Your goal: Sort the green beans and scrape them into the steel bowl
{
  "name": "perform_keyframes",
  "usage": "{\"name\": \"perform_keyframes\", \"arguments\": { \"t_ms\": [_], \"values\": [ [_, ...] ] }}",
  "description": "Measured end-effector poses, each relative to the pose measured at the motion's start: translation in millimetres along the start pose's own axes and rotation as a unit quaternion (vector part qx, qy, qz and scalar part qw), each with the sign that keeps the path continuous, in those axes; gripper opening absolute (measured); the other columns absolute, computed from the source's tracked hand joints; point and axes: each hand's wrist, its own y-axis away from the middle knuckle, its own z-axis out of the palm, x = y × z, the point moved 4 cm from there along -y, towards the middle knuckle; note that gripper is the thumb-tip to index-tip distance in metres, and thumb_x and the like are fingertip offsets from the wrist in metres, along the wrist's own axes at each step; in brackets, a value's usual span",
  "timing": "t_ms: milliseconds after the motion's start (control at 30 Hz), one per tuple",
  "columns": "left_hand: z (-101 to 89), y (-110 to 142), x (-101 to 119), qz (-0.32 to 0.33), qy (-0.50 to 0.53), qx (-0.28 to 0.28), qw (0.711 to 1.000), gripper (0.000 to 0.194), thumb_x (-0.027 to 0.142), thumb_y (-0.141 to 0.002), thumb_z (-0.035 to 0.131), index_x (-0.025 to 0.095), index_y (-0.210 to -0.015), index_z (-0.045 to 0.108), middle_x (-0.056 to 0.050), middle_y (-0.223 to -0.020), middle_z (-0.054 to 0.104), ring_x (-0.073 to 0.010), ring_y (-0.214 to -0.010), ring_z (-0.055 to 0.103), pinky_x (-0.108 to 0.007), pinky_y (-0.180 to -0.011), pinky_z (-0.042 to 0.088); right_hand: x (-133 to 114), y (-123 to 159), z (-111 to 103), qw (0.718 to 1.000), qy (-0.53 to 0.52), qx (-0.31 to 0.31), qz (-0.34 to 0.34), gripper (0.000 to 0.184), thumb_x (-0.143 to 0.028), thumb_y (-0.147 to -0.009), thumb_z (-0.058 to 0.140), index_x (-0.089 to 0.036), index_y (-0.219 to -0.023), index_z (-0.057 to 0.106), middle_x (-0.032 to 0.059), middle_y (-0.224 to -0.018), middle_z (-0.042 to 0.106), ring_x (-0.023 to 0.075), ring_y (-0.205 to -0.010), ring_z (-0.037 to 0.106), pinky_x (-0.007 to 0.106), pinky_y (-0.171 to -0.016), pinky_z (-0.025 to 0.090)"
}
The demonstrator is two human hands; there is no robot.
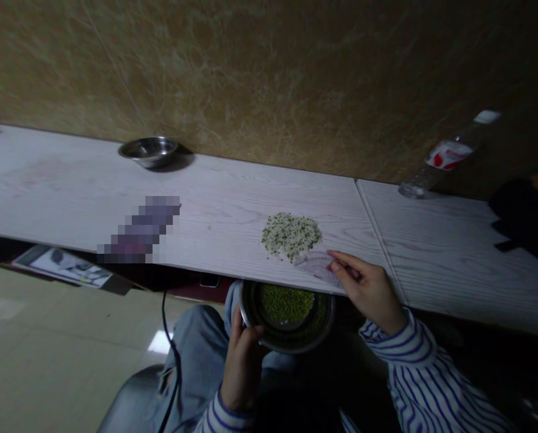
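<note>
My left hand [242, 355] grips the rim of a steel bowl [316, 337] holding green beans [286, 302], kept just below the edge of the white table [233, 198], over my lap. My right hand [368, 287] rests on the table edge, fingers pinched on a thin, pale card-like piece [316, 264] that I cannot name. That piece lies just in front of a pile of mixed green and white grains [291, 234] on the tabletop. Both sleeves are striped blue and white.
An empty steel bowl [149, 150] stands at the table's back left, against the brown wall. A clear plastic bottle [447, 155] leans at the back right. Dark cloth [526, 219] lies at the far right. A cable [170, 343] hangs beside my knee.
</note>
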Motion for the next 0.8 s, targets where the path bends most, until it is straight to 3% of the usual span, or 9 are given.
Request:
{"name": "perform_keyframes", "arguments": {
  "t_ms": [100,233,400,567,800],
  "values": [
    [-0.2,-0.4,0.6,0.001,-0.006,0.006,1.000,0.077,0.027,-0.074,0.067,0.034,-0.147,0.045,-0.008,-0.130,0.062,-0.0263,-0.096,0.062,-0.041,-0.081,0.052,5.3,-10.6,-1.0,1.000,0.008,0.008,0.001,0.031,-0.032,-0.085,0.061,-0.017,-0.106,0.079,0.0104,-0.095,0.080,0.0224,-0.081,0.075,0.033,-0.072,0.061],
    [1.7,-1.0,1.3,0.007,0.001,0.002,1.000,0.080,0.027,-0.072,0.069,0.034,-0.148,0.045,-0.008,-0.134,0.061,-0.0300,-0.107,0.061,-0.040,-0.082,0.052,10.9,-21.8,-3.9,1.000,0.002,0.011,0.002,0.031,-0.032,-0.085,0.060,-0.017,-0.106,0.078,0.0099,-0.096,0.080,0.0228,-0.083,0.076,0.035,-0.077,0.062],
    [1.5,-2.1,1.1,0.005,0.000,0.005,1.000,0.078,0.025,-0.074,0.066,0.035,-0.148,0.043,-0.008,-0.131,0.063,-0.0302,-0.107,0.061,-0.040,-0.082,0.053,8.4,-16.9,-7.9,0.999,-0.033,0.006,0.000,0.032,-0.033,-0.086,0.062,-0.016,-0.107,0.078,0.0095,-0.090,0.080,0.0225,-0.081,0.076,0.035,-0.079,0.062],
    [0.9,-2.0,-0.3,0.009,-0.003,0.001,1.000,0.076,0.025,-0.075,0.067,0.034,-0.147,0.045,-0.008,-0.139,0.059,-0.0299,-0.109,0.060,-0.040,-0.083,0.053,3.8,-11.2,1.7,0.999,-0.011,-0.023,-0.020,0.030,-0.031,-0.087,0.061,-0.018,-0.108,0.078,0.0090,-0.093,0.081,0.0222,-0.083,0.076,0.033,-0.077,0.061],
    [2.0,-2.2,0.1,0.011,0.002,0.002,1.000,0.076,0.026,-0.073,0.068,0.036,-0.146,0.047,-0.007,-0.132,0.064,-0.0306,-0.112,0.061,-0.042,-0.087,0.052,8.3,-27.2,4.4,1.000,-0.008,0.008,-0.006,0.031,-0.030,-0.086,0.059,-0.019,-0.108,0.078,0.0091,-0.100,0.080,0.0225,-0.084,0.075,0.034,-0.076,0.061]
  ]
}}
